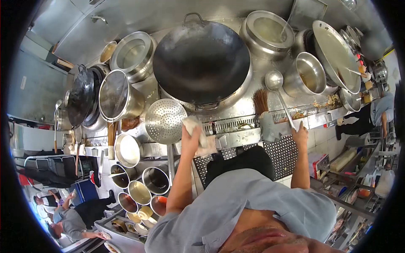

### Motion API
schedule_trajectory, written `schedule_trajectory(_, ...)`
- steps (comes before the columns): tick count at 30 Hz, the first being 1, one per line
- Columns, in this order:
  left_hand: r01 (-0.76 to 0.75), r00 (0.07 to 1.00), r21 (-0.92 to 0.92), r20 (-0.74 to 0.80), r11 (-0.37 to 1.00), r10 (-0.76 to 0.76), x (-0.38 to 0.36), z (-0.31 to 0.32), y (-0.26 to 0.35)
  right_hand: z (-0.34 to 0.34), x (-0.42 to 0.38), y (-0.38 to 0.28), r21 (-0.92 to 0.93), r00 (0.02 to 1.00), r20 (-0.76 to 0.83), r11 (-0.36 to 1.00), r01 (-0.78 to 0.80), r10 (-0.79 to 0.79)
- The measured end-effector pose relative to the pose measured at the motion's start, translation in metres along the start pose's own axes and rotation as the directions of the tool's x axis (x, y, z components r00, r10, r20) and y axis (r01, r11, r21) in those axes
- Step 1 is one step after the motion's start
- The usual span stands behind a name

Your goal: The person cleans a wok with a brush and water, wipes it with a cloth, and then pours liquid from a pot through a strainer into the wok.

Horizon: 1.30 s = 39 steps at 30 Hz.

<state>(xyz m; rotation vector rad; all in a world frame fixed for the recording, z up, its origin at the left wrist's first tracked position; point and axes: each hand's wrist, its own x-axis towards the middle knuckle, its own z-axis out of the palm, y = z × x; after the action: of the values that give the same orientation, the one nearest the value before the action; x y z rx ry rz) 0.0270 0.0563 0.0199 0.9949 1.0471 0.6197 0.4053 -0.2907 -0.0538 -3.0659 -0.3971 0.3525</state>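
1. Two hands are at the stove's front ledge [236, 126]. The left hand [190, 134] is closed around a crumpled pale cloth [195, 126], pressing it on the ledge just beside the wok station.
2. The right hand [300, 131] is curled round the lower end of a ladle's handle, fingers wrapped and thumb tucked, so it has a firm hold of the ladle [279, 95].
3. From that hand the ladle's long axis runs up and away toward the stove top; its round steel bowl sits at the far end, close to the rim of the big black wok [201, 61]. The right hand is the nearer one to it by far; the left is well apart, on the other side of a bamboo brush [260, 101] standing between them.
4. The ladle looks plain polished steel, thin-handled, its bowl shiny; whether it holds anything I cannot tell.
5. Just beside the cloth, a perforated steel strainer [165, 120] lies with its handle pointing back toward the person.
6. Farther out stand steel pots [311, 74], a lidded pot [116, 96] and small seasoning bowls [139, 192].
7. Other people work at both edges of the room.
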Motion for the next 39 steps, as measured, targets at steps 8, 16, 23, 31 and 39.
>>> schedule_trajectory(8,-0.126,0.992,0.991,0.126,0.052,-0.004,-0.054,0.007,-0.074,0.018,0.002,0.018,0.191,0.982,0.111,0.973,0.128,-0.151)
schedule_trajectory(16,-0.155,0.958,0.988,0.153,-0.010,0.242,-0.065,0.029,-0.102,-0.122,-0.028,-0.085,0.829,0.800,0.501,-0.084,-0.553,-0.329)
schedule_trajectory(23,-0.368,0.788,0.922,0.240,0.121,0.566,-0.054,0.064,-0.010,-0.120,-0.004,-0.092,0.893,0.960,0.037,0.441,0.094,-0.279)
schedule_trajectory(31,-0.553,0.715,0.833,0.477,-0.005,0.511,0.026,0.098,0.051,-0.165,0.130,-0.165,0.773,0.968,-0.044,0.605,0.190,-0.248)
schedule_trajectory(39,-0.641,0.605,0.766,0.544,-0.049,0.581,0.031,0.093,0.047,-0.218,0.088,-0.201,0.550,0.670,0.247,-0.468,-0.692,-0.700)
